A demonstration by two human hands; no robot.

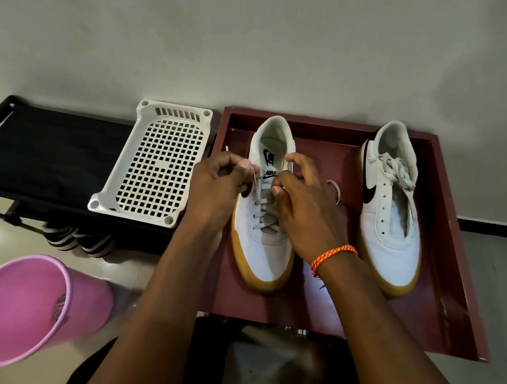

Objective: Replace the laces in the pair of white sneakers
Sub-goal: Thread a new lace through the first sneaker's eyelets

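Observation:
Two white sneakers with tan soles stand in a dark red tray (447,252), toes toward me. The left sneaker (263,249) has a grey lace (264,207) crossed through its lower eyelets. My left hand (218,184) pinches one end of that lace at the shoe's left side near the tongue. My right hand (304,207), an orange cord on its wrist, pinches the other end over the upper eyelets; a loop of lace shows behind it. The right sneaker (390,226) has empty eyelets, with a bundled lace (398,172) lying in its opening.
A white perforated plastic basket (154,164) rests on a black rack (45,152) left of the tray. A pink bucket (30,308) lies tilted on the tiled floor at lower left. Striped footwear (79,240) sits under the rack. A wall rises close behind everything.

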